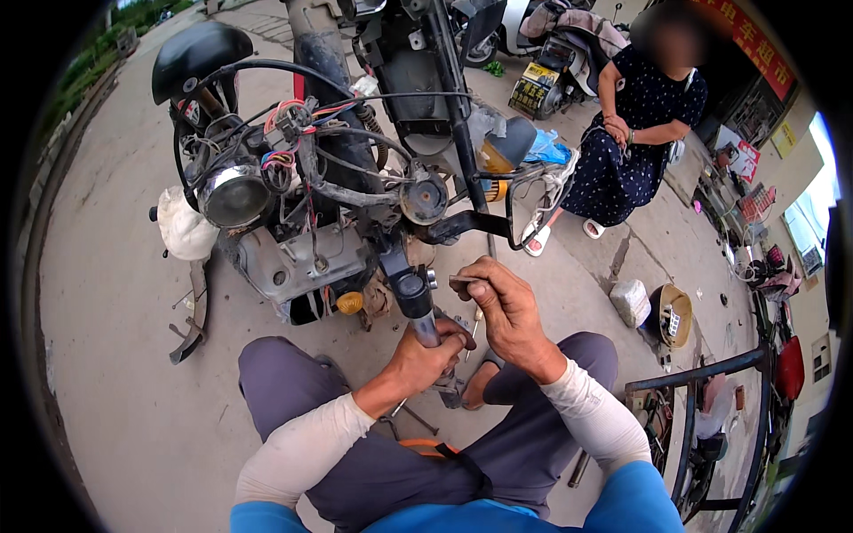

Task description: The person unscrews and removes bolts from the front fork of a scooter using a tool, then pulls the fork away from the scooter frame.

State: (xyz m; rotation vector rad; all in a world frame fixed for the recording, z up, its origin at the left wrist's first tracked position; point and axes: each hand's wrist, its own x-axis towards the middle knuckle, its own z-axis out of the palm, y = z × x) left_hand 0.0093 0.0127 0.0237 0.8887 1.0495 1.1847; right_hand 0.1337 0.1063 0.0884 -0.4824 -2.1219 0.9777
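A stripped scooter front with bare wiring, a round headlight and a handlebar stands before me. My left hand is closed around the bare metal end of the handlebar, just below its black grip section. My right hand hovers close to the right of that bar end, pinching a small grey metal part between thumb and fingers. Both forearms wear pale sleeves. My knees in grey trousers are below.
A seated person in a dark dotted dress is at the upper right, next to a parked scooter. A white block and a yellow bowl lie on the concrete. A black metal rack stands right. A loose black fender piece lies left.
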